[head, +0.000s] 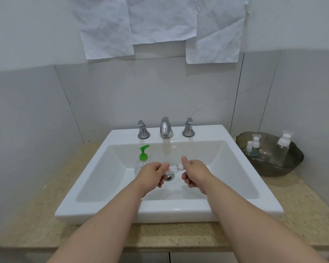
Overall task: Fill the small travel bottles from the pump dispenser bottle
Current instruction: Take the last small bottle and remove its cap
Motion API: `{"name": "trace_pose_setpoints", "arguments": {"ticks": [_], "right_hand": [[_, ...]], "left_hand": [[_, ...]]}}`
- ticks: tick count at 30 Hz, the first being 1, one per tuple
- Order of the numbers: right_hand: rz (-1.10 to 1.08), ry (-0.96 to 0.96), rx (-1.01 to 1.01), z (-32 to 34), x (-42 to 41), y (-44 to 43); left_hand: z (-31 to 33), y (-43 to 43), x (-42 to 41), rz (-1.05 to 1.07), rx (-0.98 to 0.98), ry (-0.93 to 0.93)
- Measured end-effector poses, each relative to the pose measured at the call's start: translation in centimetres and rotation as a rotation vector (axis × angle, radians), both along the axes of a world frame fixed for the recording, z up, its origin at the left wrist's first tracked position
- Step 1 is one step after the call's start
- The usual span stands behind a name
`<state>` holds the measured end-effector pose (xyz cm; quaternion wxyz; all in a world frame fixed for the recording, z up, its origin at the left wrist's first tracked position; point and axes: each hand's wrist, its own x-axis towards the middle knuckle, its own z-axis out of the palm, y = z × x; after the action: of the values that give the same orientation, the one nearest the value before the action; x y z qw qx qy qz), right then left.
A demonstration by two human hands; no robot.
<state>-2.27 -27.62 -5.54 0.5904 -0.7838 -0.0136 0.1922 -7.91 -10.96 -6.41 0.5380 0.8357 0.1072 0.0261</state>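
Over the sink (171, 211), the left hand (154, 172) grips a travel bottle (172, 168) sideways; the right hand (195, 172) pinches its white cap (180, 166), likely to unscrew it. The pump dispenser bottle (142, 162) stands ready at the sink's left; spare bottles (282, 147) wait in a bowl (292, 164) at the counter (46, 205)'s far right corner.

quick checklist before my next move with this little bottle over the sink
1. Left hand grips the small bottle: ok
2. Right hand pinches its white cap: ok
3. Bottle held over the sink: ok
4. Pump dispenser upright in the basin: ok
5. Cap loosened: cannot tell
6. Spare travel bottles wait in the grey bowl: ok
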Motion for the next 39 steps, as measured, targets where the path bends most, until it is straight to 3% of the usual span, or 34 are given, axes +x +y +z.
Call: {"name": "trace_pose_setpoints", "arguments": {"ticks": [4, 8, 16, 25, 30, 39], "right_hand": [[-0.036, 0.028, 0.114, 0.3, 0.3, -0.1], [0.005, 0.078, 0.043, 0.6, -0.1, 0.0], [-0.14, -0.046, 0.177, 0.0, 0.1, 0.1], [-0.257, -0.166, 0.082, -1.0, 1.5, -0.3], [-0.377, -0.302, 0.008, -1.2, 2.7, -0.8], [-0.529, -0.561, -0.198, 2.7, 9.8, -0.5]], "left_hand": [[0.0, 0.1, 0.2, 0.017, -0.03, 0.021], [0.1, 0.2, 0.0, 0.033, -0.075, 0.026], [0.0, 1.2, -0.4, 0.112, -0.093, 0.075], [-0.2, 0.5, 0.4, 0.097, -0.07, 0.087], [-0.3, -0.1, 0.7, 0.011, -0.164, 0.067], [1.7, -0.9, 3.7, -0.019, -0.512, 0.001]]}}
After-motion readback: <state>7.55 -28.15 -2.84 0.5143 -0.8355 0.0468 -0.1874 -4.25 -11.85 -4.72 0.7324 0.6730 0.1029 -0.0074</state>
